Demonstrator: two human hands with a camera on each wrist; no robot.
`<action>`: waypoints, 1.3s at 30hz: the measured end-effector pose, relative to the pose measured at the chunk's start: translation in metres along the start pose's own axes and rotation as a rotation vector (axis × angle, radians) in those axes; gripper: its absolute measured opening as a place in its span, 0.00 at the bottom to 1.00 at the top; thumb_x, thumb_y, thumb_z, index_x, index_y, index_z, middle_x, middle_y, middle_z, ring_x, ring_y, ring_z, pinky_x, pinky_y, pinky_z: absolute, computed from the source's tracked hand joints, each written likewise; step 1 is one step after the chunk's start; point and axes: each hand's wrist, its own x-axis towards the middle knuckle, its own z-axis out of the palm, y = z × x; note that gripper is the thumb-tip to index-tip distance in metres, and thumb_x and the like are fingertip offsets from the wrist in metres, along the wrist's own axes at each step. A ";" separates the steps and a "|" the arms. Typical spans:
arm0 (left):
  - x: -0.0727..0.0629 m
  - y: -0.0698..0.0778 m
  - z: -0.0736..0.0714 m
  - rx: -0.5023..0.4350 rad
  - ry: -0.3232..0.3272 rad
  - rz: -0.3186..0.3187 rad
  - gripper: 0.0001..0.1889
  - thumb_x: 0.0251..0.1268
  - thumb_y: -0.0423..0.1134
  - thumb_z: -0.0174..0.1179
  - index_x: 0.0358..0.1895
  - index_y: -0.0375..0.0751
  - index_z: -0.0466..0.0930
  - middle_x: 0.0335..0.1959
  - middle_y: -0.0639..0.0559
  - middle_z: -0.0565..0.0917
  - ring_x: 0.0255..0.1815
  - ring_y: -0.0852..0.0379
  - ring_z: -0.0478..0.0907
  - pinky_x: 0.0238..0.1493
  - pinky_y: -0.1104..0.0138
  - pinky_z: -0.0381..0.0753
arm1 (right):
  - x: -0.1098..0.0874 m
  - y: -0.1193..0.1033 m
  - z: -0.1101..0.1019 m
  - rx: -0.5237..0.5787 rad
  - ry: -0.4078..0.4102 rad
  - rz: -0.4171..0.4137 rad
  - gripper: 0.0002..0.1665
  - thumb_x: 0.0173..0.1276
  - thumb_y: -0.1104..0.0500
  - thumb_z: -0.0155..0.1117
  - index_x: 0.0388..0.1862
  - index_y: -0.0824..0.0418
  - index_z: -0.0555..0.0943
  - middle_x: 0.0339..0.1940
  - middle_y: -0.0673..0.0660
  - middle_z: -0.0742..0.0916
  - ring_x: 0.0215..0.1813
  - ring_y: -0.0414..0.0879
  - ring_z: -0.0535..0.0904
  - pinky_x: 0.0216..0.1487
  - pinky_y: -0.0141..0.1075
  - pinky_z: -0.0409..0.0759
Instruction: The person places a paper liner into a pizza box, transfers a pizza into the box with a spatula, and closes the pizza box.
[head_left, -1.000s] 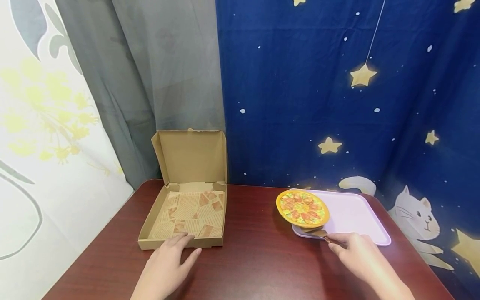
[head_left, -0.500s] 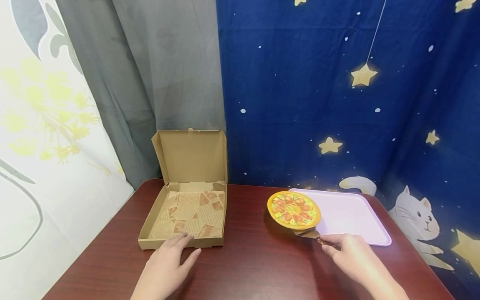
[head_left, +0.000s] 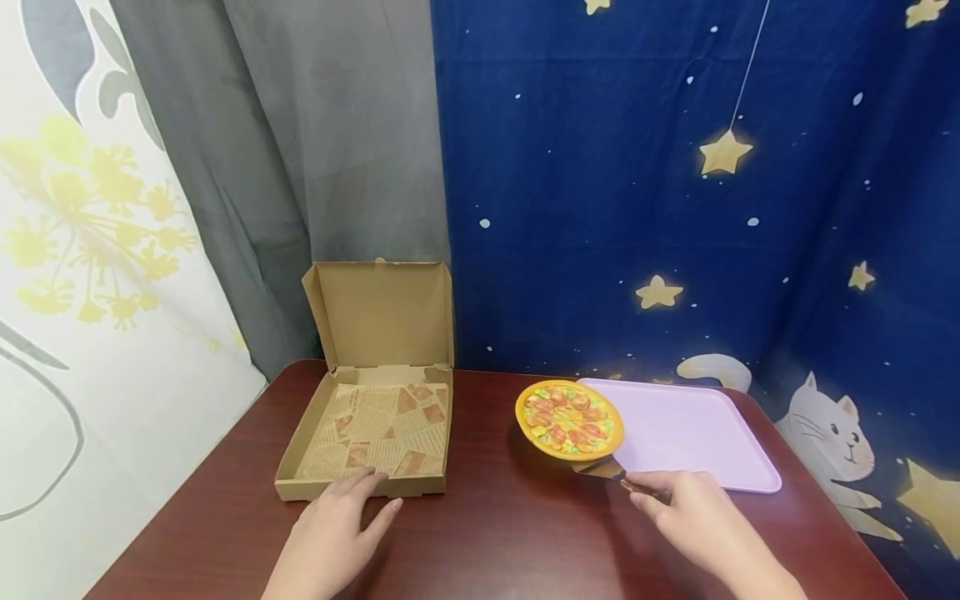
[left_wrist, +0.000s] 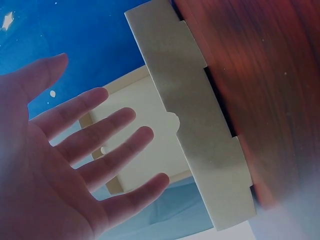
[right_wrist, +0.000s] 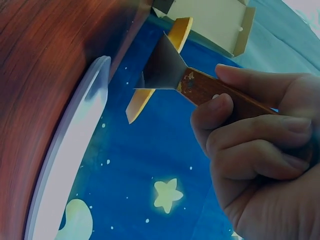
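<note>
My right hand [head_left: 693, 508] grips the brown wooden handle [right_wrist: 225, 92] of a spatula, its fingers curled round it in the right wrist view. The spatula's flat metal blade [right_wrist: 162, 65] is under a round pizza [head_left: 570, 419] with a yellow rim, which it carries above the table. The pizza hangs over the left edge of the lilac tray [head_left: 705, 425]. My left hand [head_left: 333, 525] has its fingers extended by the front wall of an open cardboard pizza box [head_left: 375, 486]; whether it touches the wall is unclear. Printed paper [head_left: 386, 425] lines the box.
The box lid [head_left: 386, 312] stands upright at the back. Between box and tray runs the dark red wooden table [head_left: 487, 517]. A blue star-patterned curtain [head_left: 570, 208] and a grey curtain [head_left: 367, 133] hang behind the table.
My right hand has moved left, carrying the pizza on the spatula from over the tray's left part to mostly beyond its left edge. The left hand and the box have stayed put.
</note>
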 end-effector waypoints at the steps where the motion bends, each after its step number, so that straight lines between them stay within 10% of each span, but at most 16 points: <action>1: 0.000 0.000 0.000 0.000 0.000 0.000 0.23 0.75 0.54 0.66 0.62 0.43 0.86 0.66 0.42 0.85 0.69 0.38 0.82 0.68 0.41 0.81 | 0.000 -0.001 0.000 0.003 -0.003 0.003 0.14 0.70 0.54 0.75 0.53 0.49 0.93 0.48 0.48 0.95 0.40 0.37 0.82 0.42 0.36 0.82; 39: 0.001 0.001 0.001 0.000 -0.024 -0.005 0.24 0.75 0.55 0.65 0.63 0.42 0.86 0.66 0.41 0.86 0.69 0.38 0.82 0.69 0.41 0.81 | -0.006 -0.020 0.010 0.071 -0.059 -0.095 0.14 0.69 0.54 0.76 0.53 0.48 0.93 0.48 0.46 0.95 0.35 0.31 0.80 0.35 0.29 0.77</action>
